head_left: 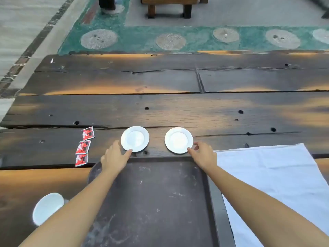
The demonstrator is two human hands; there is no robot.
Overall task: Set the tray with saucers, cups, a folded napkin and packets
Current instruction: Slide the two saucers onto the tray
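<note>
A dark rectangular tray lies on the wooden table in front of me with nothing on it. Just beyond its far edge sit two white saucers, the left saucer and the right saucer. My left hand touches the near rim of the left saucer with its fingertips. My right hand pinches the near right rim of the right saucer. Three red packets lie in a column to the left. A white napkin is spread flat at the right. A white cup stands at the lower left, partly behind my left forearm.
The dark plank table stretches far beyond the saucers. Its far edge runs across the upper frame, with green paving and a wooden bench behind. The table's left edge slants along the left side.
</note>
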